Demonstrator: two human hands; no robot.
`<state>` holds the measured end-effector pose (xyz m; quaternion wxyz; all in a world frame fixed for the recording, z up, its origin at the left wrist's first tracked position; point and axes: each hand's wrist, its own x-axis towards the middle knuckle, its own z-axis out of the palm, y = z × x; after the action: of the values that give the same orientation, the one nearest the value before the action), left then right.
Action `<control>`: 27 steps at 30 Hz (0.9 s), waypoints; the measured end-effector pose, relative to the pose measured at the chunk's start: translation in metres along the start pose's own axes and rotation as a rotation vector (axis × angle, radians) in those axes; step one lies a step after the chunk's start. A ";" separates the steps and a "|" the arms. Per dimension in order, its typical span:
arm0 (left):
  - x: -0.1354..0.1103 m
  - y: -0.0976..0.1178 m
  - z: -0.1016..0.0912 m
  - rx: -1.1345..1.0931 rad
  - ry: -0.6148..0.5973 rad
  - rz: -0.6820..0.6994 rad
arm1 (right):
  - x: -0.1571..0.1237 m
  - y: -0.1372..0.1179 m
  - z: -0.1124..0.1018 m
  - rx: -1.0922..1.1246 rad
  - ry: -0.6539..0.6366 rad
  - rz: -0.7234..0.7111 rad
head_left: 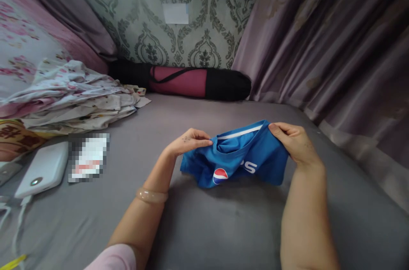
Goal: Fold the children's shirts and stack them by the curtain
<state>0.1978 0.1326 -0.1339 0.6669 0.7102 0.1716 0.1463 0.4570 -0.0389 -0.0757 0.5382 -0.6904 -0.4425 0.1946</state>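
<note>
Head view: I see the blue shirt [234,158] stretched between both hands, its long axis running from left hand to right. My left hand [191,142] pinches cloth beside one end of the collar [242,132], my right hand [295,144] the other; neither is clearly nearer. Grey sheet [223,231] lies below them.

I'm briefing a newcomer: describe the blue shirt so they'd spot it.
Start at the grey sheet. Over it, the left hand and right hand hold the shirt beside its collar. Unlike the pale cloth pile at left, it's blue with a round logo.
</note>
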 end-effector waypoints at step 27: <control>-0.064 0.190 -0.065 1.064 0.730 0.792 | 0.021 -0.138 0.009 -0.716 0.228 -0.790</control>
<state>0.1210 0.1525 0.0611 0.0324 0.8513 0.1610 0.4983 0.4061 -0.0129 0.0522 0.3462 -0.6283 -0.6457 -0.2615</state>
